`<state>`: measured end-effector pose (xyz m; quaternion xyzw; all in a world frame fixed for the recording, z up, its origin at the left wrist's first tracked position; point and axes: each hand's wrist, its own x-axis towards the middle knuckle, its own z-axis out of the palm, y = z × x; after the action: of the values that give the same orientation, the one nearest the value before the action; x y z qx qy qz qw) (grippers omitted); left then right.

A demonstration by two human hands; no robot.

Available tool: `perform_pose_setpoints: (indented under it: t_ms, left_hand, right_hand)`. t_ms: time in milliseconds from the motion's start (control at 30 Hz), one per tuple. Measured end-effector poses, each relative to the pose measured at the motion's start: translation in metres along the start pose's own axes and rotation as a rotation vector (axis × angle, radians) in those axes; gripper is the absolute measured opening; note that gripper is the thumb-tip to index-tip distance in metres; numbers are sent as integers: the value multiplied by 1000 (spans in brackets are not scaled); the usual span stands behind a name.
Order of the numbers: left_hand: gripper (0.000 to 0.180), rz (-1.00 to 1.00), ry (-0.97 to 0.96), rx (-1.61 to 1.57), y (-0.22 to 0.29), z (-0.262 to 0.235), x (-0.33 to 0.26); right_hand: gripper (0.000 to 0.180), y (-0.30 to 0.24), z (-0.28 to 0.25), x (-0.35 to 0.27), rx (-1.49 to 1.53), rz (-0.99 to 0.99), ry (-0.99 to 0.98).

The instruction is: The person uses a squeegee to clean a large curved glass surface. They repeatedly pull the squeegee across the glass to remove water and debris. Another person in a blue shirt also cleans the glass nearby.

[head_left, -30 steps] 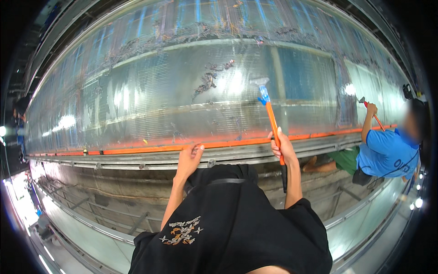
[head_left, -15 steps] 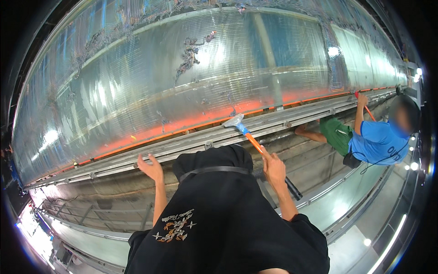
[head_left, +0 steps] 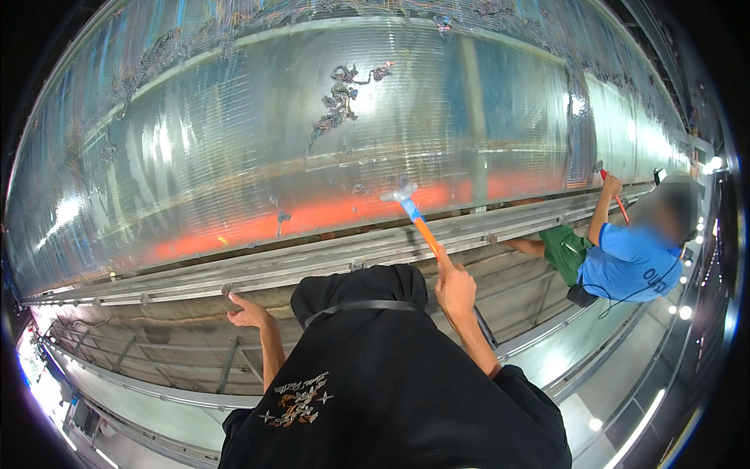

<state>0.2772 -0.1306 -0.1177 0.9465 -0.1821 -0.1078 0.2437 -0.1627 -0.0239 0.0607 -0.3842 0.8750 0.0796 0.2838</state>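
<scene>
while right hand [head_left: 455,291] grips orange-handled brush [head_left: 414,213], left hand [head_left: 248,313] touches metal rail [head_left: 312,262].

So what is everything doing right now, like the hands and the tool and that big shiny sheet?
Right hand: closed around the tool's handle.
Orange-handled scraper: held up, head against the shiny sheet.
Left hand: open, fingers on the metal rail.
Metal rail: lying along the sheet's lower edge.
Shiny sheet: stretched wide, with dark stuck-on scraps.
Co-worker in blue shirt: arm raised, holding a red-handled tool.
</scene>
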Motion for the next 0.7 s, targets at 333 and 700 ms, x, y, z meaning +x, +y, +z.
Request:
perform_pose_setpoints:
  t_ms: [333, 700]
  left_hand:
    - [96, -699, 104, -183, 49, 83, -21]
    - [84, -578, 114, -181, 48, 82, -24]
  right_hand:
    - [34, -154, -116, 320, -67, -233, 446]
    - [38, -162, -267, 402, -283, -193, 446]
